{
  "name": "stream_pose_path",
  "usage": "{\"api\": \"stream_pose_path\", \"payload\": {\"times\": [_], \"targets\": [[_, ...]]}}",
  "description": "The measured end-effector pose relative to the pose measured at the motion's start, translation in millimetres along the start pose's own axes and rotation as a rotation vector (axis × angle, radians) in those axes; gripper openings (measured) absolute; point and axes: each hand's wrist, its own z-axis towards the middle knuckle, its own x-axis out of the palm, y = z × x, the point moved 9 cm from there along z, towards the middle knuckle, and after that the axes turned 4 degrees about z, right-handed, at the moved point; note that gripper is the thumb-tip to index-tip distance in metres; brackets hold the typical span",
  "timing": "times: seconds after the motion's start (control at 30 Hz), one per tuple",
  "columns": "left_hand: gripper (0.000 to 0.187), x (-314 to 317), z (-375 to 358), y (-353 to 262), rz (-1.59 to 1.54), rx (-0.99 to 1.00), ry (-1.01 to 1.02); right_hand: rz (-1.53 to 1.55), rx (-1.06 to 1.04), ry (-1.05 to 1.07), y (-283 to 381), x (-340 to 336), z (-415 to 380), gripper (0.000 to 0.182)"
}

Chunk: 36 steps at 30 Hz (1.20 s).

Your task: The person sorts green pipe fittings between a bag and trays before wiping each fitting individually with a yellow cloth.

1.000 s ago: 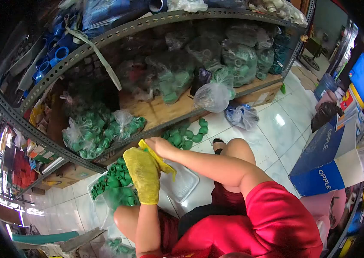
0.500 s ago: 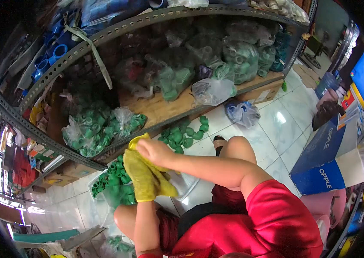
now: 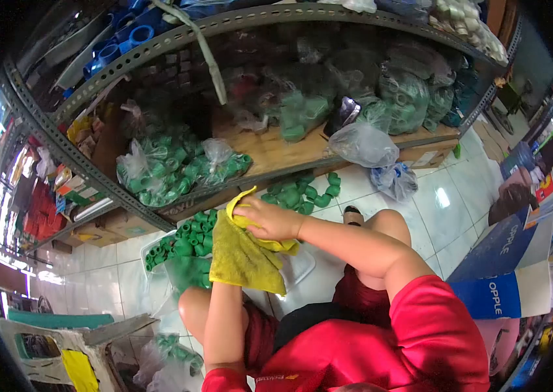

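Note:
A yellow cloth (image 3: 246, 256) hangs over my left hand and covers it, so its fingers are hidden. My right hand (image 3: 268, 219) is closed on the upper part of this cloth, fingers pinching its folds. Just beyond and left of the cloth, a white tray (image 3: 148, 256) holds green pipe fittings (image 3: 188, 242). More loose green fittings (image 3: 302, 193) lie on the tiled floor in front of the shelf.
A metal shelf (image 3: 250, 177) with bagged green fittings (image 3: 165, 166) spans the front. A clear plastic bag (image 3: 364, 145) overhangs its edge, above a blue-and-white bag (image 3: 395, 181). A blue box (image 3: 485, 297) stands right, a worn white frame (image 3: 48, 346) lower left.
The view has shifted, so the shelf appears farther right. The cloth now hangs more loosely and spreads toward the right below my right hand, which still grips it.

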Motion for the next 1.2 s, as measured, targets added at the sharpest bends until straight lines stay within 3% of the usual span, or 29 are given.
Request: {"api": "stream_pose_path", "payload": {"times": [0.03,0.07,0.1,0.13,0.17,0.2,0.23,0.3,0.37,0.43,0.47,0.5,0.63,0.67,0.73,0.83,0.87,0.9,0.97,1.03,1.1,1.13,1.17,1.2], "targets": [[0.034,-1.7,4.0,6.6,-0.038,-0.047,-0.025,0.005,-0.006,0.009,2.8,0.6,0.7,0.043],[0.032,-7.1,19.8,13.0,-0.031,-0.031,0.108,0.019,0.079,-0.106,-2.1,-10.3,1.3,0.038],[0.032,-6.0,16.1,14.3,-0.036,-0.025,0.1,0.032,0.166,-0.221,-8.7,-18.8,0.5,0.034],[0.032,7.3,3.6,-15.4,0.771,0.453,0.038,-0.04,0.249,-0.352,-17.0,-26.3,-1.7,0.026],[0.032,42.7,-22.0,-23.0,1.582,0.921,-0.044,-0.035,0.242,-0.343,-19.9,-24.4,1.7,0.026],[0.035,77.6,-30.2,-34.7,1.802,0.794,0.087,0.004,0.441,-0.309,-41.2,-21.7,-0.6,0.026],[0.035,75.8,-29.4,-30.6,1.8,0.79,0.075,0.04,0.638,-0.272,-60.1,-19.6,-6.4,0.025],[0.032,55.8,-15.1,-19.5,1.563,0.69,0.053,0.046,0.646,-0.194,-62.3,-11.7,-6.1,0.027],[0.031,33.7,-1.9,-5.0,1.443,0.64,0.038,-0.072,0.38,-0.454,-36.0,-23.0,-9.6,0.029],[0.029,-13.4,18.6,30.8,-0.185,0.098,0.091,-0.016,0.327,-0.326,-15.4,-14.5,-3.1,0.03],[0.035,1.1,2.2,21.3,-0.18,-0.071,0.092,-0.107,0.196,-0.307,12.1,-14.0,0.1,0.03],[0.035,3.2,-0.2,18.1,-0.181,-0.066,0.086,-0.197,0.065,-0.288,32.1,-11.7,1.9,0.031],[0.034,-13.0,10.2,30.2,-0.186,-0.077,0.039,-0.151,0.174,-0.185,6.4,-7.6,3.6,0.031],[0.032,-10.6,13.5,29.2,-0.159,-0.01,0.05,-0.068,0.303,-0.251,-7.9,-12.6,1.3,0.029],[0.03,-11.5,12.6,31.1,-0.133,0.059,0.056,-0.01,0.351,-0.353,-23.3,-20.9,2.1,0.029],[0.045,54.7,-45.3,-20.8,1.885,0.904,-0.057,0.137,0.487,-0.507,-56.2,-29.2,-2.9,0.035],[0.049,76.8,-64.1,-35.1,1.925,0.979,-0.02,0.198,0.617,-0.477,-62.5,-33.8,-6.4,0.037],[0.049,73.9,-61.7,-32.4,1.928,0.976,-0.026,0.507,0.734,-0.322,-85.4,-20.3,-6.6,0.034],[0.047,72.0,-64.2,-25.8,1.763,1.083,0.079,0.848,0.799,-0.272,-99.6,-9.3,-10.7,0.026],[0.045,103.8,-77.4,-52.9,1.803,1.084,0.087,1.154,0.934,-0.231,-80.6,-10.0,-10.9,0.021],[0.042,119.8,-81.0,-66.2,1.968,0.88,0.107,1.051,0.884,-0.158,-81.1,-19.6,-5.6,0.023],[0.042,115.3,-75.0,-61.5,1.976,0.874,0.099,1.237,0.997,-0.27,-71.6,-23.7,-17.2,0.024],[0.041,105.9,-71.7,-66.8,1.719,0.962,0.028,1.245,0.993,-0.259,-87.3,-16.9,-21.5,0.024],[0.042,96.8,-72.9,-76.8,1.457,1.037,-0.04,0.679,0.839,-0.219,-118.3,-30.9,-23.5,0.026]]}}
